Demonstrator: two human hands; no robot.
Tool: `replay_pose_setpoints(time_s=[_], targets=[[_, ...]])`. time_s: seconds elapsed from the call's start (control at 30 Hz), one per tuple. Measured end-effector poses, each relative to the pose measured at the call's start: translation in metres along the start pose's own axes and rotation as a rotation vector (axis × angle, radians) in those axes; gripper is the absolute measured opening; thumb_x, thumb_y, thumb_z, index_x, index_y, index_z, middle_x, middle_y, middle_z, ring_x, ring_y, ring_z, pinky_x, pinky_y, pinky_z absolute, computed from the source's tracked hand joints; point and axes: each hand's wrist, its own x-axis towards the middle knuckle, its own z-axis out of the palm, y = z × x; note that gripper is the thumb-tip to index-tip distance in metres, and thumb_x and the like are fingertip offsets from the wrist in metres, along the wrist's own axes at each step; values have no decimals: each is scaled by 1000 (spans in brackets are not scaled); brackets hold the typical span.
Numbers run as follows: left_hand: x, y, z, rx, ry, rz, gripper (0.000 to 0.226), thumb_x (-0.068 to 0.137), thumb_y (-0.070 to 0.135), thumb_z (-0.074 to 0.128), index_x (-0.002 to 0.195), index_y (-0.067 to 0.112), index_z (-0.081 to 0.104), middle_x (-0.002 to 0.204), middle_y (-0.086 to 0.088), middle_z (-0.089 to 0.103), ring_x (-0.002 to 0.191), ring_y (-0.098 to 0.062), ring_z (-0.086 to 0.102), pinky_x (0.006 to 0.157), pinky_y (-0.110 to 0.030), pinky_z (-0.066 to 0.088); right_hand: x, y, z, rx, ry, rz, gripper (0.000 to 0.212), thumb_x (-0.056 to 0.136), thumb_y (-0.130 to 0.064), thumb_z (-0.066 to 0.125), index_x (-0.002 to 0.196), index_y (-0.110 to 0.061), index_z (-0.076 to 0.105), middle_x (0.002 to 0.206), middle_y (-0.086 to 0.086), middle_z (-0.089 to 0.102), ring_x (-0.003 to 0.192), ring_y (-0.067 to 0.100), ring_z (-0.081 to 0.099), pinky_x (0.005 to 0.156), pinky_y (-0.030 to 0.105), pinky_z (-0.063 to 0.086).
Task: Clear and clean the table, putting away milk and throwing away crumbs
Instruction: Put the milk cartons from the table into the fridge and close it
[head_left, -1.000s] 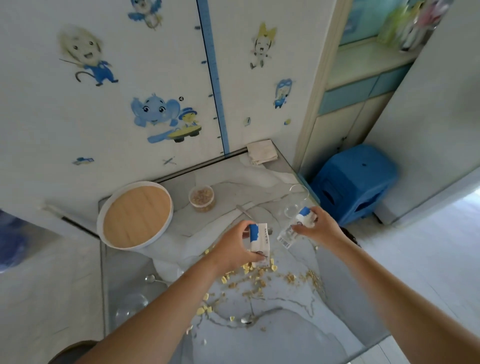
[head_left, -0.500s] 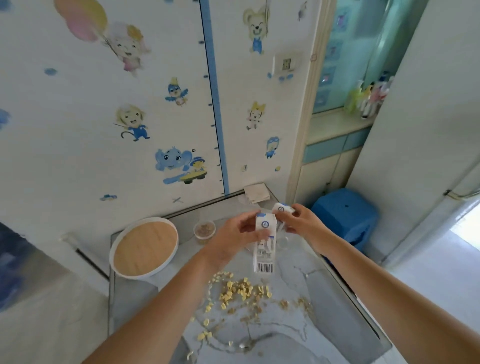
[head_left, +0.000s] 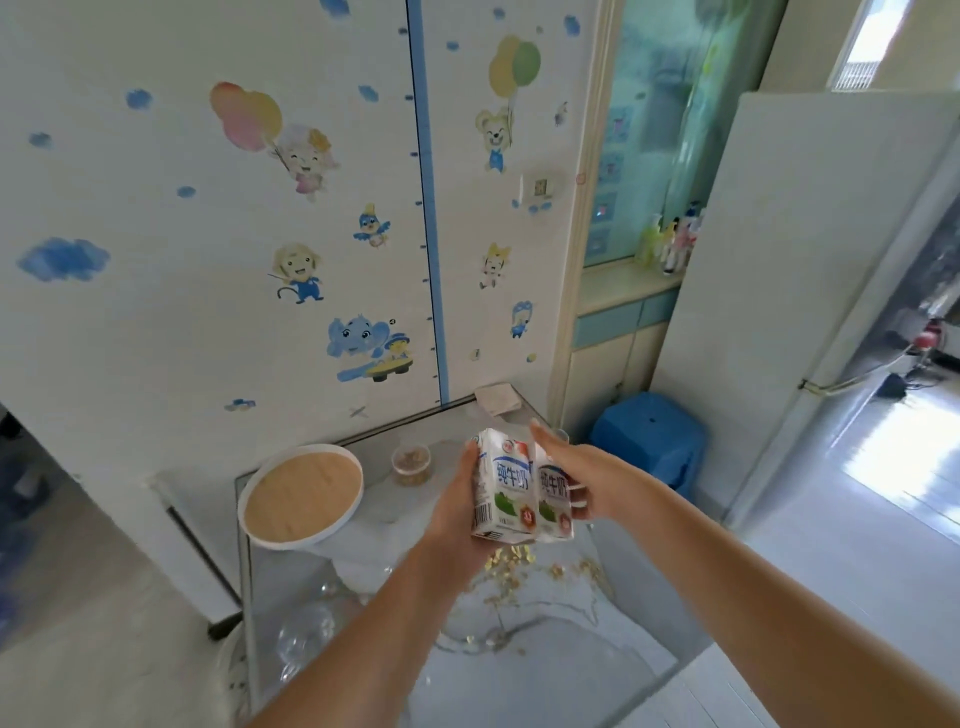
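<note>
Head view: left hand (head_left: 457, 512) grips the first milk carton (head_left: 500, 483), right hand (head_left: 589, 475) clasps the second milk carton (head_left: 554, 500), pressed together above the cereal crumbs (head_left: 511, 567), probably for carrying both away.

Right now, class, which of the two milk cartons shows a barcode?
The left carton, in the left hand: its side bears the barcode. The right carton, in the right hand, shows none.
</note>
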Motion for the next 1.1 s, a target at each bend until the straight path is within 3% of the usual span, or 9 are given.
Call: replay_pose_setpoints(time_s=[0.1, 0.2, 0.37, 0.47, 0.6, 0.7, 0.9, 1.1], targets=[[-25, -17, -1, -138, -38, -33, 70, 95, 65, 35, 136, 12, 55, 135, -23, 58, 125, -46, 53, 107, -64, 34, -27, 17, -6, 64, 20, 21, 55, 84, -60, 60, 109, -12, 63, 97, 9, 71, 96, 25, 67, 95, 43, 52], [-42, -25, 10, -170, -42, -38, 68, 95, 63, 34, 135, 12, 56, 130, -24, 62, 113, -47, 62, 95, -61, 44, -49, 31, -14, 117, 58, 51, 38, 89, -43, 64, 110, -12, 63, 95, 7, 74, 92, 21, 70, 92, 38, 55], [-43, -38, 43, -134, -107, -24, 73, 92, 67, 35, 137, 12, 54, 132, -23, 60, 118, -46, 59, 98, -59, 44, -64, 50, -24, 225, 145, 55, 37, 91, -52, 57, 105, -19, 64, 87, 4, 77, 90, 20, 74, 93, 35, 54], [-31, -48, 65, -101, -135, -51, 79, 85, 71, 41, 139, 14, 53, 136, -21, 58, 125, -45, 54, 109, -59, 36, -67, 57, -41, 393, 169, 9, 35, 94, -47, 55, 109, -17, 65, 89, 6, 77, 92, 25, 73, 93, 37, 54], [-13, -68, 97, -62, -145, -54, 75, 88, 71, 41, 137, 16, 56, 135, -19, 60, 125, -43, 55, 111, -59, 33, -81, 66, -80, 546, 170, -34, 29, 97, -39, 53, 109, -14, 63, 97, 9, 76, 94, 26, 72, 94, 41, 54], [3, -95, 132, -9, -164, -61, 73, 89, 71, 42, 135, 17, 59, 135, -19, 59, 125, -43, 55, 113, -61, 30, -90, 81, -126, 598, 171, -67, 31, 99, -37, 50, 113, -13, 62, 103, 12, 74, 97, 29, 71, 94, 47, 53], [56, -163, 208, 39, -290, -125, 84, 84, 78, 47, 145, 19, 48, 148, -18, 46, 135, -46, 43, 116, -62, 21, -96, 126, -239, 622, 127, -151, 28, 102, -34, 44, 108, -13, 61, 89, 9, 76, 87, 26, 73, 84, 47, 57], [104, -243, 315, -59, -363, -212, 83, 89, 77, 35, 139, 14, 54, 146, -23, 48, 130, -52, 45, 104, -70, 35, -81, 160, -385, 539, 82, -171, 31, 102, -39, 41, 114, -16, 58, 99, 9, 75, 93, 25, 72, 88, 47, 57]])
